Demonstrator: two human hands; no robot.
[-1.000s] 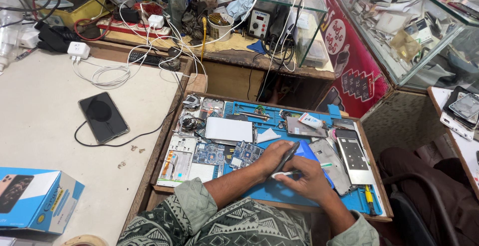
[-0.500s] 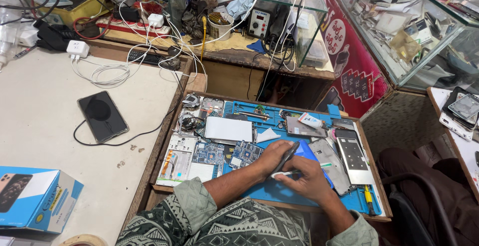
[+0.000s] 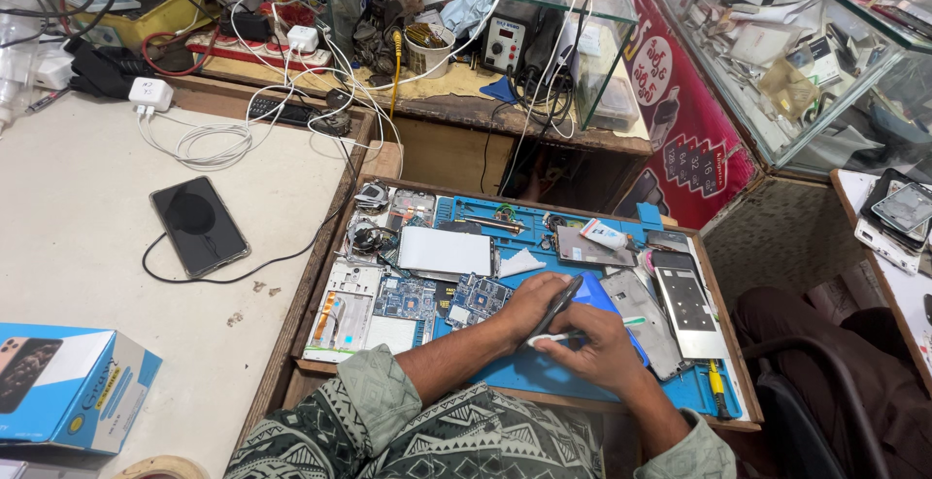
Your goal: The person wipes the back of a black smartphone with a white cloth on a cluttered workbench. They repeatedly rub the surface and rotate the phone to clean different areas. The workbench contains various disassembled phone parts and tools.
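Both my hands work over a blue repair mat [image 3: 544, 372] that lies in a wooden tray [image 3: 311, 275]. My left hand [image 3: 529, 306] grips a slim black tool [image 3: 561, 302] that points up and to the right. Touching it on the right, my right hand [image 3: 604, 351] pinches a small white stick [image 3: 546, 340]. What lies under the hands is hidden. Two green-blue circuit boards [image 3: 406, 297] sit just left of my left hand. A white panel [image 3: 445, 250] lies behind them, and two opened phone frames [image 3: 684, 297] lie to the right.
A dark phone [image 3: 199, 225] on a cable lies on the white table, with a blue phone box [image 3: 68, 382] nearer me. Chargers and tangled cables [image 3: 209, 139] lie behind. A soldering station [image 3: 505, 44] stands on the back bench. Glass cases [image 3: 806, 62] and a chair [image 3: 815, 392] are at the right.
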